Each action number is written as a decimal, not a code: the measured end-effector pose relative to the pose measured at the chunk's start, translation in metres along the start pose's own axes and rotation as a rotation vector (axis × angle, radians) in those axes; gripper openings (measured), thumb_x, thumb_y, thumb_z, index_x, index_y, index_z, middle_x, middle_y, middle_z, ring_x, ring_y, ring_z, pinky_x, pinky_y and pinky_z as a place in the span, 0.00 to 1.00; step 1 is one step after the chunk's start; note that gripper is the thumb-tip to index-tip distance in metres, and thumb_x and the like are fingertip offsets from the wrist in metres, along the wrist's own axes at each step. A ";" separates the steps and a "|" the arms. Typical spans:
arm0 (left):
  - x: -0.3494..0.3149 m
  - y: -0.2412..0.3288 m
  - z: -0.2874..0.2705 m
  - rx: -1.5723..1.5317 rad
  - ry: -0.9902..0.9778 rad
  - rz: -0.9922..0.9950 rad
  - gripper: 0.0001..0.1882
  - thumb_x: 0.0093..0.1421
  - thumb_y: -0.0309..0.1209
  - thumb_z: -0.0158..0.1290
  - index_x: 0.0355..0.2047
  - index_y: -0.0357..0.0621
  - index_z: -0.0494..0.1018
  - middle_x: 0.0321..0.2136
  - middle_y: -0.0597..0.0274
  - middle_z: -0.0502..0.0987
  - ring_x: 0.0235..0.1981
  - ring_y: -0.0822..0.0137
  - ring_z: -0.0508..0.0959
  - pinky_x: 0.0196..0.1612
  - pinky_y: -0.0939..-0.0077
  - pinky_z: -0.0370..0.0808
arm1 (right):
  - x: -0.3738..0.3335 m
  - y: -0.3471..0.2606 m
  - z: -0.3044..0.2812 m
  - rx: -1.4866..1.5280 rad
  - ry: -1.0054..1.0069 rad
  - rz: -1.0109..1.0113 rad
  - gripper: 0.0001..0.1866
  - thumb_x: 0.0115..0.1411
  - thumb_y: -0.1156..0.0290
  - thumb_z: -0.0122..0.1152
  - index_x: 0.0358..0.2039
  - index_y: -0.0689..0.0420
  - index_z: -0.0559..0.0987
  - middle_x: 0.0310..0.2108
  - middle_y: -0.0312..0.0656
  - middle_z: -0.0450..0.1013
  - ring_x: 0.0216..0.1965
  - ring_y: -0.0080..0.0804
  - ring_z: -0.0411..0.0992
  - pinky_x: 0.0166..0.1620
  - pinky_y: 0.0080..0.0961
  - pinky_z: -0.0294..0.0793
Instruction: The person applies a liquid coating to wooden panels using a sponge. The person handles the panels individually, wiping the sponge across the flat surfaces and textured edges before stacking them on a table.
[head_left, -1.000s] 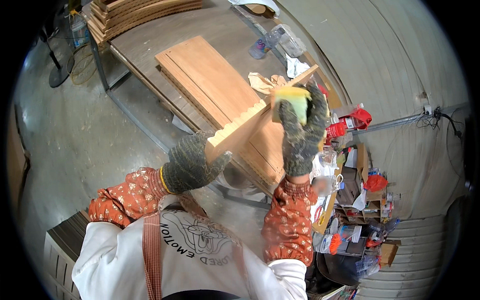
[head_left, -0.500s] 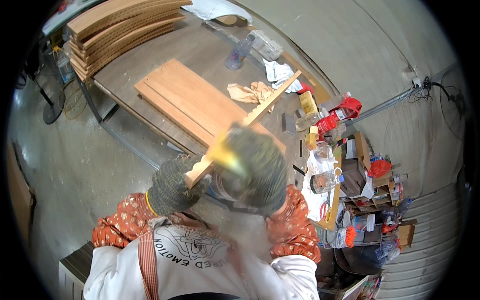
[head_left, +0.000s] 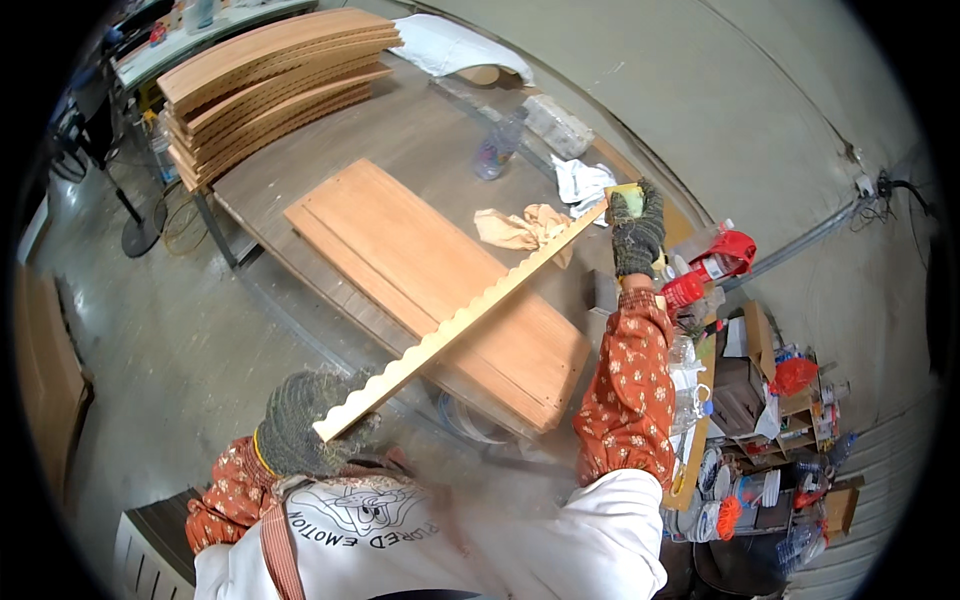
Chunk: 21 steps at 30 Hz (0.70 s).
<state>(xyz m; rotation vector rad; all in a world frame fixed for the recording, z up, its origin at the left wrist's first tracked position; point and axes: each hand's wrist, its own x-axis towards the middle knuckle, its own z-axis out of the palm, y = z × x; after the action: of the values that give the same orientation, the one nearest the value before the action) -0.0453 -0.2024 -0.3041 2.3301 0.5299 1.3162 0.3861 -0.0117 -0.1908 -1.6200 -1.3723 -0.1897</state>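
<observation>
A long wooden strip (head_left: 470,310) with a scalloped edge runs diagonally over the worktable, from near left to far right. My left hand (head_left: 300,425), in a dark knitted glove, is closed around its near end, close to my body; some fingers are hidden by the strip. At the far end, my gloved right hand (head_left: 640,235) grips a yellow and pale-green sanding pad (head_left: 628,200) against the strip. My right arm is stretched out. Beneath the strip lies a flat wooden panel (head_left: 390,250) with a groove along one side.
A stack of curved wooden boards (head_left: 270,80) stands at the table's far left. A plastic bottle (head_left: 497,145), crumpled tan paper (head_left: 515,228) and a white cloth (head_left: 582,183) lie beyond the panel. Red bottles (head_left: 685,290) crowd the right edge. A cardboard box (head_left: 757,340) stands farther right.
My right hand has moved with the pad from near my left hand out to the strip's far end. The strip's near end has shifted down and left with my left hand.
</observation>
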 end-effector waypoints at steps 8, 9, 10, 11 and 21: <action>0.041 0.021 -0.003 0.208 -0.027 -0.222 0.16 0.47 0.21 0.58 0.39 0.38 0.72 0.32 0.54 0.74 0.34 0.62 0.75 0.36 0.71 0.72 | -0.162 -0.180 -0.030 0.420 -0.390 -0.524 0.25 0.52 0.67 0.62 0.48 0.63 0.69 0.40 0.46 0.72 0.42 0.33 0.71 0.43 0.29 0.72; 0.048 0.023 -0.006 0.220 -0.050 -0.203 0.17 0.47 0.20 0.57 0.39 0.38 0.72 0.33 0.55 0.75 0.36 0.63 0.76 0.37 0.71 0.73 | -0.174 -0.190 -0.037 0.405 -0.447 -0.550 0.25 0.52 0.67 0.62 0.48 0.63 0.69 0.40 0.46 0.72 0.43 0.33 0.71 0.43 0.29 0.72; 0.053 0.026 -0.008 0.071 -0.097 -0.311 0.18 0.47 0.22 0.58 0.41 0.38 0.71 0.34 0.56 0.75 0.36 0.64 0.76 0.39 0.72 0.73 | -0.184 -0.199 -0.043 0.388 -0.506 -0.568 0.25 0.51 0.67 0.62 0.48 0.63 0.69 0.40 0.47 0.72 0.43 0.33 0.71 0.43 0.29 0.72; 0.054 0.020 -0.006 0.040 -0.096 -0.270 0.18 0.48 0.25 0.57 0.42 0.38 0.71 0.35 0.57 0.76 0.35 0.65 0.76 0.38 0.73 0.73 | -0.189 -0.207 -0.051 0.350 -0.547 -0.583 0.25 0.51 0.66 0.62 0.48 0.63 0.69 0.41 0.47 0.72 0.43 0.33 0.71 0.43 0.29 0.72; 0.073 0.015 -0.006 0.082 0.065 -0.056 0.17 0.53 0.29 0.50 0.43 0.38 0.69 0.33 0.57 0.74 0.27 0.62 0.74 0.28 0.72 0.71 | -0.225 -0.252 -0.106 -0.017 -0.802 -0.558 0.25 0.48 0.63 0.62 0.46 0.60 0.71 0.42 0.50 0.71 0.46 0.33 0.70 0.43 0.29 0.72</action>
<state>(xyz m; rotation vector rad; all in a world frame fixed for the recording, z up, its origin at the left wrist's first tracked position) -0.0132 -0.1765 -0.2417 2.3261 0.6764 1.3729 0.1458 -0.2668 -0.1416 -1.3256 -2.4294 0.1491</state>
